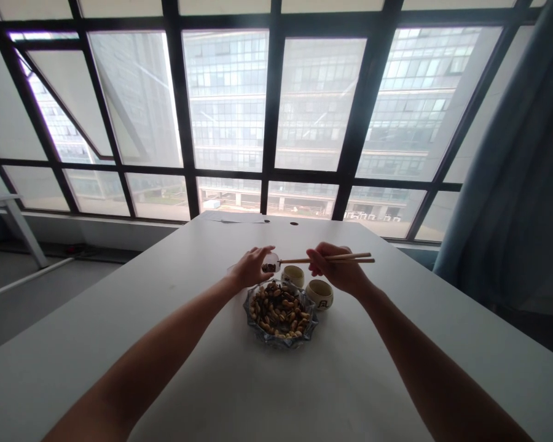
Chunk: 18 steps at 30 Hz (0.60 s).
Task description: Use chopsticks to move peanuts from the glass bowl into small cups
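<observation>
My left hand [251,267] is closed around a small clear cup [277,262] that lies tipped toward the right, with dark pieces inside. In my right hand [334,265] is a pair of wooden chopsticks [359,258], their tips at the mouth of the cup. Below the hands stands a clear glass bowl [280,341] with a jagged rim, filled with peanuts in shells, pistachios and dark seeds. Two small cream cups are beside it: one cup [293,277] behind the bowl, and another cup [321,296] with a dark character at its right.
The white table [203,368] runs toward a large window wall [228,98] with dark frames. Papers [239,218] lie at its far end, near two dark round holes. A blue-grey curtain [498,166] hangs at the right, and another white table [21,227] stands at the left.
</observation>
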{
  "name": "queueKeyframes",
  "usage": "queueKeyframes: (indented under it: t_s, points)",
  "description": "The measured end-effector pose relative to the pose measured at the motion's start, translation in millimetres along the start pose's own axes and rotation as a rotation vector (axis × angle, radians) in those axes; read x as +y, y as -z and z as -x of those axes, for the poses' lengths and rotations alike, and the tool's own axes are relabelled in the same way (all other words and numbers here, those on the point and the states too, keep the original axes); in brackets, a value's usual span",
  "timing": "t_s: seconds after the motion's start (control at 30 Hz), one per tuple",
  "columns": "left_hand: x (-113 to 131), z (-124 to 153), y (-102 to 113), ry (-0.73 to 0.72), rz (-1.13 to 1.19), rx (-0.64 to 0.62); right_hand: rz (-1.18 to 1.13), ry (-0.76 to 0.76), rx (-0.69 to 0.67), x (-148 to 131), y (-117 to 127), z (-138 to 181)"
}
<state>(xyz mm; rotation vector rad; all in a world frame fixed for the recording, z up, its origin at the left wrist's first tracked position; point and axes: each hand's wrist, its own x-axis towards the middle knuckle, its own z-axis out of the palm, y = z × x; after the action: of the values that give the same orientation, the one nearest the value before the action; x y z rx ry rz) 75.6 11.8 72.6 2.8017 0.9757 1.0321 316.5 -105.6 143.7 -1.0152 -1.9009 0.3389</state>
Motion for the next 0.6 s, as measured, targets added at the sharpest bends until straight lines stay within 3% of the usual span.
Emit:
queueKeyframes:
  t_s: [0.23, 0.37, 0.53, 0.6]
  points:
    - [4.1, 5.3, 3.7, -0.082, -0.044, 0.029, 0.075, 0.099, 0.037, 18.0, -31.1, 3.0]
    - [3.7, 5.2, 4.8, -0.067, -0.071, 0.023, 0.07, 0.112, 0.025, 22.4, -34.9, 1.5]
    - [2.2, -0.6, 3.2, 0.102, -0.116, -0.081, -0.062, -0.014, 0.134, 6.8, -18.2, 0.9]
    - [1.4, -4.7, 2.1, 0.19, -0.138, -0.159, -0.119, -0.096, 0.088, -0.5, -11.1, 1.3]
